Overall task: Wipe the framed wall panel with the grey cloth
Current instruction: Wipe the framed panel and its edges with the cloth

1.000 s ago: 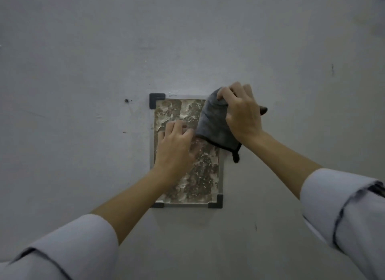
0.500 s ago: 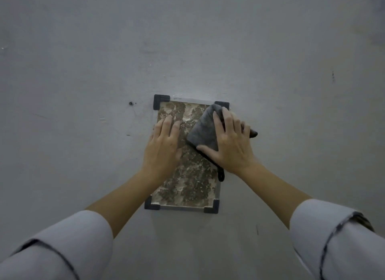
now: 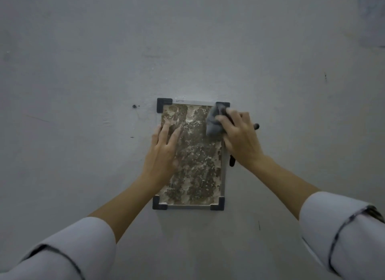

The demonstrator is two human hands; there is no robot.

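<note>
Here, mottled brown panel [image 3: 198,165], black corners [image 3: 164,103].

The pale grey wall [image 3: 83,71] is carrying the framed panel [image 3: 195,165], which is sitting flat and upright against it with black brackets [image 3: 164,104] hugging all four corners, while a small dark spot [image 3: 134,106] is showing left of its top corner.

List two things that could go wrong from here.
The cloth, bunched in the right hand at the top right corner of the panel, might snag on the black corner piece there. The left hand lies flat on the panel's patchy face, so it may smudge it or leave that part unwiped.
</note>
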